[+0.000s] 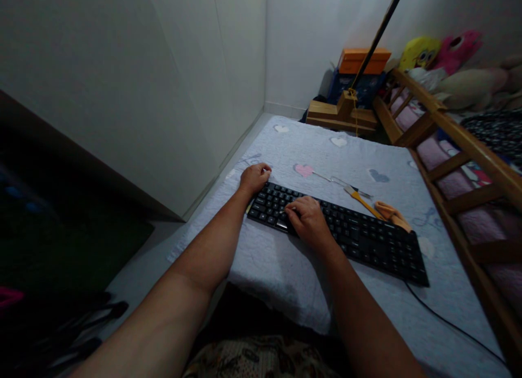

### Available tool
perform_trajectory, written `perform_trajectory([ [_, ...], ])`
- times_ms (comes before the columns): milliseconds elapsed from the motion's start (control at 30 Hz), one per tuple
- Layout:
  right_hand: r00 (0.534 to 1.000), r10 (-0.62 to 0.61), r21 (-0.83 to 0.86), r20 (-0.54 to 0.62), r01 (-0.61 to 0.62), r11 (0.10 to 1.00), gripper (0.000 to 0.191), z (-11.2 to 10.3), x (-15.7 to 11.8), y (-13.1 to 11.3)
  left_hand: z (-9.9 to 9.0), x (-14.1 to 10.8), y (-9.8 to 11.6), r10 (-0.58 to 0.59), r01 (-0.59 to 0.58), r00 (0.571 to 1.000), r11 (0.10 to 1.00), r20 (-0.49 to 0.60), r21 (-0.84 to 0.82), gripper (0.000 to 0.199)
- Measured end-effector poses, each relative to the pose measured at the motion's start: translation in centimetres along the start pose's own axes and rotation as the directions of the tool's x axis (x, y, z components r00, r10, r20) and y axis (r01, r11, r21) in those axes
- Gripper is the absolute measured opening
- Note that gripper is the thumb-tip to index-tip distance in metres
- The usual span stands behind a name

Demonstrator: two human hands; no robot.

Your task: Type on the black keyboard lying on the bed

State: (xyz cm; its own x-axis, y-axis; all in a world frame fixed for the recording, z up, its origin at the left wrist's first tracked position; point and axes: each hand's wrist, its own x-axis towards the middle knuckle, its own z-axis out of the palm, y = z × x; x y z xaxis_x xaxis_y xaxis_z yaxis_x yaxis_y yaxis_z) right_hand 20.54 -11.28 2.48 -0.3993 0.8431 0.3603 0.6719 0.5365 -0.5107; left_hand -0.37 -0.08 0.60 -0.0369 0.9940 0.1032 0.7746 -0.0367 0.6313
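A black keyboard (355, 237) is laid across the patterned cloth (281, 280) of the worktop. The left hand (255, 178) is placed at the keyboard's far left corner with the fingers curled; whether the corner is gripped cannot be told. The right hand (309, 219) is positioned over the keys left of centre, thumb and forefinger drawn narrow; whether a small item is held between them cannot be told. A yellow-handled brush (364, 202) and a folded orange cloth (392, 215) are located just behind the keyboard. The cable (453, 327) is routed toward the near right.
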Motion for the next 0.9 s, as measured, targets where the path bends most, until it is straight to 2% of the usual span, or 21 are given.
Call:
perform_trajectory([
  [667,1.000,-0.003,-0.002,-0.026,0.003,1.000,0.017,0.30,0.07,-0.12,-0.27,-0.28,0.51,-0.003,0.003,1.000,1.000,0.011,0.016,0.033],
  [900,1.000,-0.015,0.004,-0.002,0.015,1.000,0.016,0.47,0.22,-0.35,-0.25,-0.15,0.45,0.005,-0.006,1.000,1.000,0.009,0.007,0.032],
])
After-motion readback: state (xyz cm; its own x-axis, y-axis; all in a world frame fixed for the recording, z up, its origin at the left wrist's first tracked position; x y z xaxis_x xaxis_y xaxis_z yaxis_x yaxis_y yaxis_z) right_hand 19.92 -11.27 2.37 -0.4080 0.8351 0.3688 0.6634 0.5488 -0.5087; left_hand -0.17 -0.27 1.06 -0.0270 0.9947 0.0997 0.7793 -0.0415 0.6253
